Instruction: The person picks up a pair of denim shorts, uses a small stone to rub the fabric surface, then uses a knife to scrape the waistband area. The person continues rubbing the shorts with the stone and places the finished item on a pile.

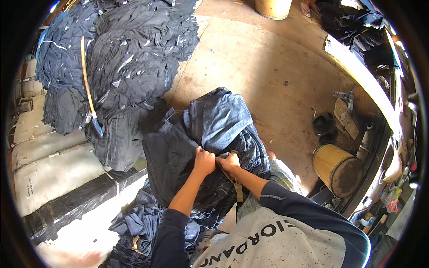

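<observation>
The fingers of the left hand and of the right hand are curled closed, the two hands held just apart near the middle of the frame; what is gripped inside them is largely hidden, so it cannot be told whether cloth or tie is held. A narrow tan strip is seen hanging just below the right hand. Both hands are pressed against a bundle of dark denim, set at the centre of the frame and topped by a lighter blue folded piece. Below, loose blue denim is heaped at the lower left of the frame. The upper left is filled by a large dark cloth pile, against which a wooden handle with a blue end is leaned. Pale wrapped bales are lined along the left edge. The brown floor is spread across the upper middle; at the right a yellowish drum is laid on its side, with a dark object and a flat tan piece placed above it.
</observation>
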Tool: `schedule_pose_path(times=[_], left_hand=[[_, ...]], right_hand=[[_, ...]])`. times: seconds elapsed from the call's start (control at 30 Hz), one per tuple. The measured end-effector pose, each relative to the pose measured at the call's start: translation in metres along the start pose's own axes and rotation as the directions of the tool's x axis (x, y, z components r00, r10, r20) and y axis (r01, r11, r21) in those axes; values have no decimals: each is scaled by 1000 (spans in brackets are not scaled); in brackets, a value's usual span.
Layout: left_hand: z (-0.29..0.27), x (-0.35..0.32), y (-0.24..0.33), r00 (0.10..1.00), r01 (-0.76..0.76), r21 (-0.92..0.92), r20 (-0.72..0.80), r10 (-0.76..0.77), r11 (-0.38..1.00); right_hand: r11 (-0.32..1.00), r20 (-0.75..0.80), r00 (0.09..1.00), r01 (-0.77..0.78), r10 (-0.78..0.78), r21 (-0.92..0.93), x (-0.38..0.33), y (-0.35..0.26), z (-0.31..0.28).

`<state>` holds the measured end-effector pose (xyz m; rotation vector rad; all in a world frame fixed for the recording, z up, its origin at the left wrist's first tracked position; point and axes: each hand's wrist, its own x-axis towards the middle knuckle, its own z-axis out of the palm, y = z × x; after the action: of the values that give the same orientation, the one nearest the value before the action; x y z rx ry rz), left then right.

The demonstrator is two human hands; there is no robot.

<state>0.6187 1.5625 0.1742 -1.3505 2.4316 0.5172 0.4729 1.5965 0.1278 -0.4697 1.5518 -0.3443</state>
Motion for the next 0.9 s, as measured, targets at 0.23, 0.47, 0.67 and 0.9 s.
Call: schedule_pose_path(times=[0.23,0.47,0.67,0.9], left_hand=[[2,-5,-3,977,159,77,134,-168,984],[-1,-6,-1,989,134,44,54,-136,990],[-7,-10,1,991,127,27,27,-128,992],[-13,-3,5,986,140,45,87,-143,989]], right_hand=[[997,79,997,3,-9,83,6,8,0],[999,91,995,48,-46,-20,6,7,-3],[886,158,980,181,-124,-428,3,-12,-9],[958,337,938,13,88,-287,4,-31,-25]])
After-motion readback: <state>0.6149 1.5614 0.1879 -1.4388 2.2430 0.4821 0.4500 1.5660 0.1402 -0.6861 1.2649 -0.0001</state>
